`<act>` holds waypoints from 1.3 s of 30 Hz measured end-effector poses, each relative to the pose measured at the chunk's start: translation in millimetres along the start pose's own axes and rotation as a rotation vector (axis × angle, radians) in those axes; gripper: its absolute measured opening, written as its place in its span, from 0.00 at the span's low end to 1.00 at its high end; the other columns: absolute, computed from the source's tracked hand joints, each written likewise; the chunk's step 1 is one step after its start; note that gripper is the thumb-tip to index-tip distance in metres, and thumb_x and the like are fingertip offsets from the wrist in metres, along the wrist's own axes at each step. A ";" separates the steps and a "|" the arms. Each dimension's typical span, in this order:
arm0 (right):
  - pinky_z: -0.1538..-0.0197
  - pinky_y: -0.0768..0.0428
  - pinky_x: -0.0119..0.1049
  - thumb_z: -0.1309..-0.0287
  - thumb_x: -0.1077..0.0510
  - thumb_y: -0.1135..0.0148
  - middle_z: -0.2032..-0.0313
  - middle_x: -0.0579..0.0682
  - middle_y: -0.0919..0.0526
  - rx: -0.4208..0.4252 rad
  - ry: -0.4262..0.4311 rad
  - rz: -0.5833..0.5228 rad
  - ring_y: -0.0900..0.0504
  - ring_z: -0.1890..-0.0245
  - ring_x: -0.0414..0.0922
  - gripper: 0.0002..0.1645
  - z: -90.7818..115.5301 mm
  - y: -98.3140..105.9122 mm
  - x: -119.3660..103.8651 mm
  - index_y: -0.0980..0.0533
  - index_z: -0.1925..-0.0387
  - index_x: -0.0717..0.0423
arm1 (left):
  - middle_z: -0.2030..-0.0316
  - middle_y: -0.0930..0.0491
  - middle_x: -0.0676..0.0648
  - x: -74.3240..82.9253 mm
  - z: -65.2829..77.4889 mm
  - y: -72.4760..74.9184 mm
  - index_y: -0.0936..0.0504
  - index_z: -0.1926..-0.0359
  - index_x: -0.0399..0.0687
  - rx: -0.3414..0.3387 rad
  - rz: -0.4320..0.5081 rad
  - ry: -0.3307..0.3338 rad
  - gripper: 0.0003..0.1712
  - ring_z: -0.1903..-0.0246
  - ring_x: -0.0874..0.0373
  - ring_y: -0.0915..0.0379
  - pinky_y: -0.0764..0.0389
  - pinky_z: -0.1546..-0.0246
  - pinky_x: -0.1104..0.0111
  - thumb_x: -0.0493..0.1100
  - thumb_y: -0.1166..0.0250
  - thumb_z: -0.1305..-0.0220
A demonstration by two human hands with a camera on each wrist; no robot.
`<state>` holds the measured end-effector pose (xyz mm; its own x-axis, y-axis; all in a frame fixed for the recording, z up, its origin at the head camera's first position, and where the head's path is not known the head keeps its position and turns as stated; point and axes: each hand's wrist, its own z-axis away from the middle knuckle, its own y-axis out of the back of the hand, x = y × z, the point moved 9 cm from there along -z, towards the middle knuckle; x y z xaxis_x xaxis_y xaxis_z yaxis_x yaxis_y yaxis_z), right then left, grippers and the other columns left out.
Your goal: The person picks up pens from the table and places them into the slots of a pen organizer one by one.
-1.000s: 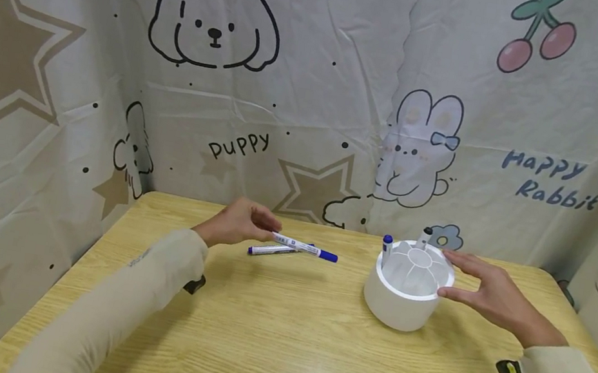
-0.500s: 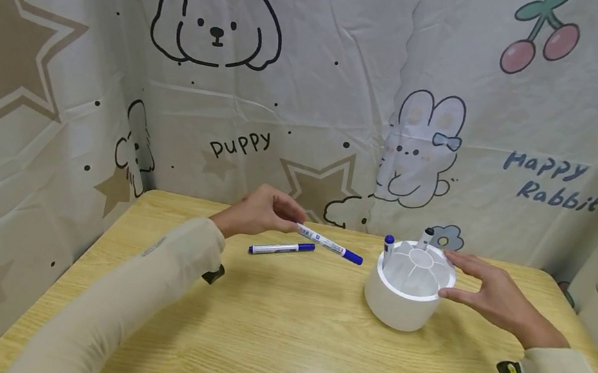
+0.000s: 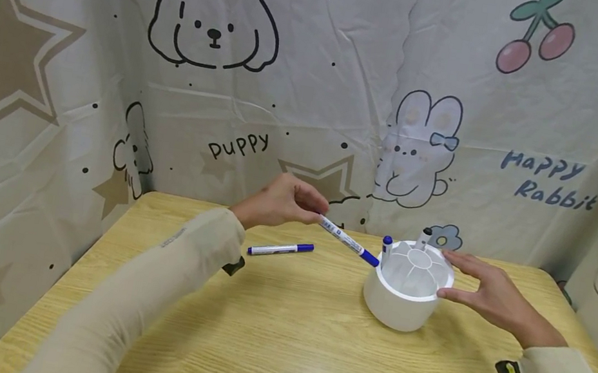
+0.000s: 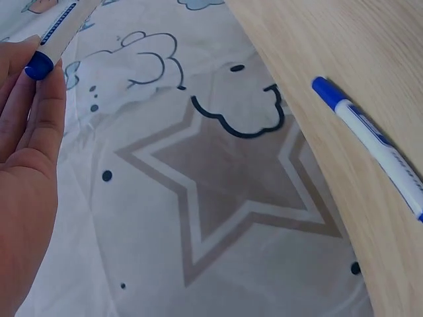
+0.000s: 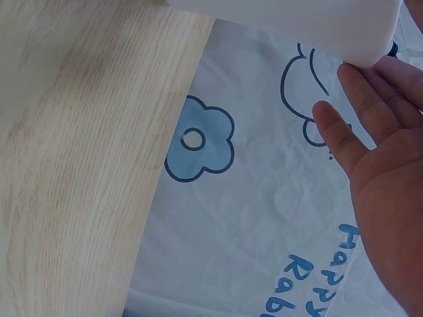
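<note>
My left hand (image 3: 283, 202) pinches a white marker (image 3: 346, 238) by one end in the head view. The marker slants down to the right, its blue cap right at the near-left rim of a round white pen holder (image 3: 400, 307). In the left wrist view, the held marker's blue end (image 4: 39, 67) pokes out between thumb and fingers. My right hand (image 3: 492, 299) rests against the holder's right side with fingers extended and thumb apart. Two markers stand in the holder's compartments, a blue-topped marker (image 3: 387, 246) at left and a black-topped marker (image 3: 424, 238) at the back.
Another white marker with blue ends (image 3: 280, 249) lies on the wooden table (image 3: 276, 333), left of the holder. Behind the table's back edge hangs a printed cloth (image 3: 315, 85), and it also closes off both sides.
My left hand has lifted the marker away from the one on the table and carried it right, tilting its capped end down to the holder's rim. The right hand stays at the holder.
</note>
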<state>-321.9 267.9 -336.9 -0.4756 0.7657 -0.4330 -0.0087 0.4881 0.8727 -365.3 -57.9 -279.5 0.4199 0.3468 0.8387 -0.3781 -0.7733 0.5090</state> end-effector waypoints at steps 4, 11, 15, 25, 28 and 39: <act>0.44 0.33 0.74 0.49 0.48 0.22 0.36 0.71 0.30 -0.002 -0.007 0.003 0.32 0.38 0.73 0.48 -0.1 -0.3 0.1 0.31 0.33 0.65 | 0.62 0.12 0.44 6.1 -6.1 -7.2 0.13 0.57 0.35 -0.007 0.025 -0.003 0.11 0.62 0.56 0.15 0.15 0.59 0.67 0.29 0.28 0.42; 0.43 0.34 0.74 0.49 0.47 0.23 0.35 0.71 0.31 -0.012 -0.016 -0.006 0.34 0.37 0.73 0.48 -0.4 -2.7 0.3 0.32 0.32 0.65 | 0.60 0.13 0.39 16.2 -14.9 -23.7 0.14 0.56 0.31 -0.037 0.050 -0.037 0.12 0.61 0.55 0.15 0.15 0.58 0.68 0.27 0.29 0.42; 0.43 0.34 0.74 0.48 0.47 0.23 0.34 0.70 0.31 -0.014 -0.021 -0.011 0.34 0.37 0.73 0.48 -0.2 -2.5 1.2 0.32 0.32 0.65 | 0.58 0.14 0.36 20.4 -18.8 -31.9 0.14 0.57 0.30 -0.049 0.058 -0.046 0.11 0.61 0.55 0.15 0.15 0.58 0.68 0.27 0.29 0.43; 0.43 0.34 0.74 0.48 0.47 0.23 0.34 0.70 0.32 -0.014 -0.024 -0.011 0.34 0.37 0.73 0.48 -0.1 -2.2 1.3 0.32 0.32 0.65 | 0.59 0.13 0.42 23.2 -26.5 -51.9 0.14 0.56 0.32 -0.082 0.019 -0.018 0.13 0.62 0.58 0.15 0.15 0.59 0.71 0.29 0.27 0.43; 0.42 0.35 0.74 0.48 0.47 0.23 0.34 0.70 0.32 -0.014 -0.027 -0.017 0.34 0.36 0.73 0.48 -0.3 -2.2 1.6 0.32 0.31 0.64 | 0.59 0.13 0.42 24.3 -28.9 -57.1 0.14 0.56 0.33 -0.082 0.012 -0.026 0.13 0.62 0.59 0.15 0.16 0.59 0.72 0.30 0.27 0.43; 0.42 0.34 0.74 0.48 0.47 0.23 0.34 0.70 0.31 -0.002 -0.017 -0.014 0.33 0.37 0.73 0.47 0.1 -1.8 1.2 0.31 0.32 0.64 | 0.56 0.14 0.40 34.7 -40.2 -74.4 0.14 0.55 0.34 -0.056 -0.014 -0.090 0.15 0.60 0.60 0.16 0.17 0.58 0.75 0.33 0.25 0.44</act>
<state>-322.4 268.0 -339.0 -0.4607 0.7656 -0.4490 -0.0168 0.4983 0.8668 -355.7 33.0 -280.5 0.4970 0.3066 0.8118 -0.4160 -0.7368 0.5329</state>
